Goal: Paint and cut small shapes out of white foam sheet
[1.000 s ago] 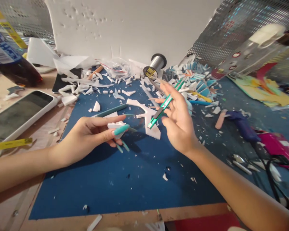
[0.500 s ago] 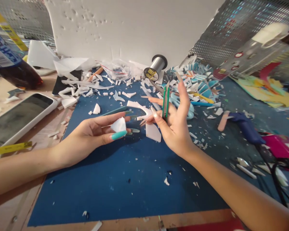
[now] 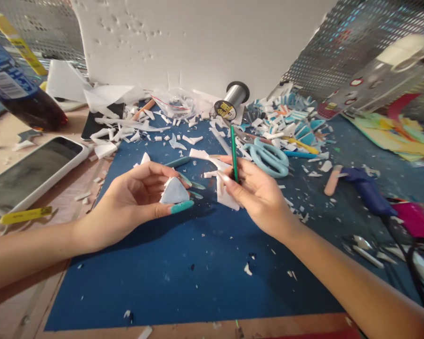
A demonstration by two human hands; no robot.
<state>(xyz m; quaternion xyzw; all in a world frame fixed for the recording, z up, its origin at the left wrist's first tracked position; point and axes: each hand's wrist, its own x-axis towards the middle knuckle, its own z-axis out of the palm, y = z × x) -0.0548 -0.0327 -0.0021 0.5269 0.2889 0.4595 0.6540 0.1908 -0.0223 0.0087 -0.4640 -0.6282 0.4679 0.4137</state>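
Observation:
My left hand (image 3: 137, 200) pinches a small white wedge-shaped piece (image 3: 175, 190), possibly foam, its flat triangular face turned toward me. To the right, my right hand (image 3: 259, 190) grips a green utility knife (image 3: 233, 153) that stands upright, its narrow edge toward me. Both hands are above a blue cutting mat (image 3: 183, 278). Between them lie a white branching offcut (image 3: 199, 154) and a flat white piece (image 3: 224, 195), the latter partly covered by my right fingers. Light blue scissors (image 3: 268, 157) lie just behind my right hand.
White and blue scraps (image 3: 300, 120) pile up at the back, beside a wire spool (image 3: 232, 100). On the left are a phone (image 3: 35, 176) and a dark drink bottle (image 3: 24, 96). A blue glue gun (image 3: 369, 190) with a black cord lies right. A white board (image 3: 205, 42) stands behind.
My right fingers have curled in, and the knife has turned so its thin edge shows. The white wedge has rotated in my left hand, exposing its flat face. More of the scissors shows.

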